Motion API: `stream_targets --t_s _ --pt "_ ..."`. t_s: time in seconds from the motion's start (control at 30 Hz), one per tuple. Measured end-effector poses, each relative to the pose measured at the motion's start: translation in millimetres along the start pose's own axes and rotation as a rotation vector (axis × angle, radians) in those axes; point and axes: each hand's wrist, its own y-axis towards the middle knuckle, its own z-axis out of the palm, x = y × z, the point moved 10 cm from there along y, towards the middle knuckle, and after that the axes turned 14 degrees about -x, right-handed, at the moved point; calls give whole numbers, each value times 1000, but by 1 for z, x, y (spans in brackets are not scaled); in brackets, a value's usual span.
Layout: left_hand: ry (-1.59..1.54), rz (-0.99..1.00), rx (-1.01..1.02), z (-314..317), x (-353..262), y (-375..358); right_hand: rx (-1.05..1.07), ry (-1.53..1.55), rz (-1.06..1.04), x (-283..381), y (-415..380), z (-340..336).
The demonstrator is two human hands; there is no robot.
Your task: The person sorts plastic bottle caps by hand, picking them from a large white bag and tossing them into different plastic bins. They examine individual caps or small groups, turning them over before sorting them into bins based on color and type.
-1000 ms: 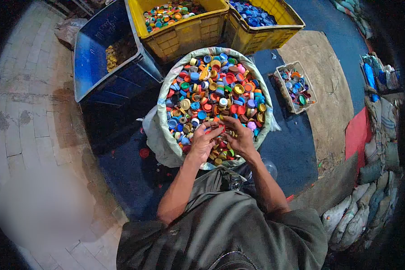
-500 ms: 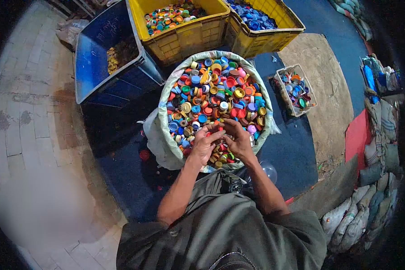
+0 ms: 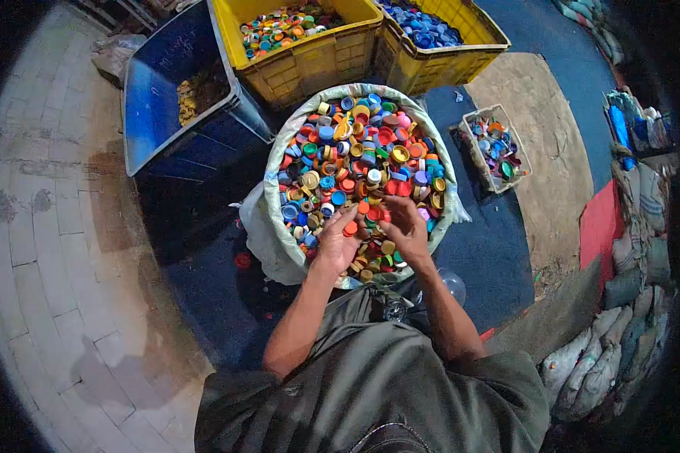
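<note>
A round sack (image 3: 275, 198) with a rolled pale rim stands in front of me, full of mixed plastic bottle caps (image 3: 374, 176) in many colours. Over its near part, my left hand (image 3: 335, 248) holds a red-orange bottle cap (image 3: 350, 228) at the fingertips. My right hand (image 3: 408, 232) is just to the right, its thumb and fingers curled around a red bottle cap (image 3: 386, 215). A small gap lies between the hands, with more caps below, including an orange-red one (image 3: 363, 208). The palms and some fingertips are hidden.
Behind the sack stand a blue bin (image 3: 147, 113), a yellow crate (image 3: 310, 64) of mixed caps and another yellow crate (image 3: 446, 66) of blue caps. A small white basket (image 3: 472, 155) of caps sits right, on brown sheeting (image 3: 555, 166). Filled sacks (image 3: 593, 370) line the right side.
My hands have moved apart from being close together over the caps. The red-orange cap in my left hand now shows clearly, and the right hand has opened a little and shifted right.
</note>
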Motion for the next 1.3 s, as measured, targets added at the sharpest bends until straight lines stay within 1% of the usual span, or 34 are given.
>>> stream_targets --t_s 0.07,0.1,0.13,0.23,0.27,0.37,0.4,0.5,0.53,0.63,0.73,0.8,0.87,0.9,1.03,1.07,1.2,1.3 --pt "15 29 -52 -6 -5 -1 57 360 203 -26 1 -10" --pt "22 43 -79 -9 -7 -2 85 540 305 -28 1 -7" --pt "7 41 -65 -15 -8 1 -3 562 413 -26 0 -11" --pt "-56 30 -89 -24 -12 -2 -53 258 408 -55 8 -25" --pt "-91 22 -99 -28 -13 -2 -113 30 327 -59 8 -33" --pt "-116 35 -59 -22 -20 -9 -50 -490 -8 -58 13 -22" --pt "-115 47 -58 -23 -23 -10 10 -636 -78 -32 11 -8" --pt "-167 53 -53 -23 -28 -14 25 -686 -322 -22 8 14" --pt "-177 61 -55 -22 -30 -16 64 -798 -243 -30 7 16" --pt "-206 79 -59 -22 -34 -20 50 -768 -262 -23 8 26" --pt "-229 103 -49 -27 -37 -18 64 -900 -265 -42 11 28" --pt "-232 134 -38 -30 -38 -17 91 -955 -311 -53 12 31" --pt "-286 124 15 -32 -38 -12 108 -1005 -346 -59 11 31" --pt "-312 120 41 -28 -40 -13 113 -1026 -357 -57 11 32" --pt "-269 110 23 -22 -41 -20 149 -1104 -379 -54 9 36" --pt "-249 116 49 -21 -41 -18 138 -1076 -377 -52 10 36" --pt "-194 121 -12 -21 -43 -19 99 -993 -388 -42 11 36" --pt "-198 115 -67 -23 -42 -16 97 -839 -329 -37 12 31"
